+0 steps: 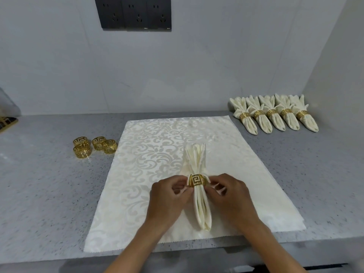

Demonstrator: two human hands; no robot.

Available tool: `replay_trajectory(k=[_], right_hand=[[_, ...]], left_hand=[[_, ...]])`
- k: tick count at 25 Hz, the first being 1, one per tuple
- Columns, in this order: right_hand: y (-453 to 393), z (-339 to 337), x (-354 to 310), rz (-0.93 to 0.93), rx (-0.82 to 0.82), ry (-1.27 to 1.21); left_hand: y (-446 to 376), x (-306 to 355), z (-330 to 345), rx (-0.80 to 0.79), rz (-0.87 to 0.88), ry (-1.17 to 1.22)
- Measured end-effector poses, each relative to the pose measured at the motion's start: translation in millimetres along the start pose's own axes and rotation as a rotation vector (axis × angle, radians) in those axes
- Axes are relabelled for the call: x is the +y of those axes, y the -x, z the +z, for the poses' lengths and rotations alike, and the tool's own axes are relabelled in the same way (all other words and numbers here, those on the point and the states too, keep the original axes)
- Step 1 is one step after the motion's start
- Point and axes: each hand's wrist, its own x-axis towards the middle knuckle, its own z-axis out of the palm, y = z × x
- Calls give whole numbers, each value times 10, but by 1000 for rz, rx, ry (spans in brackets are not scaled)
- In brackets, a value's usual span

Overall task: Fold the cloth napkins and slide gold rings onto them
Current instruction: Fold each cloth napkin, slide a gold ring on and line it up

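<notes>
napkin [199, 186]: rolled, long axis near–far, lying on flat cloth [137, 154] on table [49, 184]
ring [197, 180]: mid-napkin, between both grips
left hand [167, 196]: pinching ring's left edge
right hand [229, 194]: pinching ring's right edge
nearer: neither; next slide likely along axis

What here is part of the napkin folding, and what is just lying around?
Part of the job:
- folded napkin, held by left hand and right hand
- gold ring on it
- four spare rings
- five finished napkins
- flat cloth

Lying about:
- wall sockets
- patterned item, far left

Shiny gold metal ring [197, 180]; satiny cream cloth napkin [202, 209]; speckled matt stone counter [49, 184].
</notes>
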Motion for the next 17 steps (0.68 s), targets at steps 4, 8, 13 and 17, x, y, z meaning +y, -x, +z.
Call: replay_trajectory(k=[4,8,13,17], right_hand=[[-501,-291,29,1,-19,27],[-1028,-173,-151,-187,-286,374],[-982,-269,-34,-278,-148,527],[-529,-411,116,-40,4,344]], left_hand=[[-481,8,-232,32,133,-250],[-976,121,-127,-153,291,-637],[-916,45,-393,-69,375,-634],[-484,-214,-606,3,234,-491]])
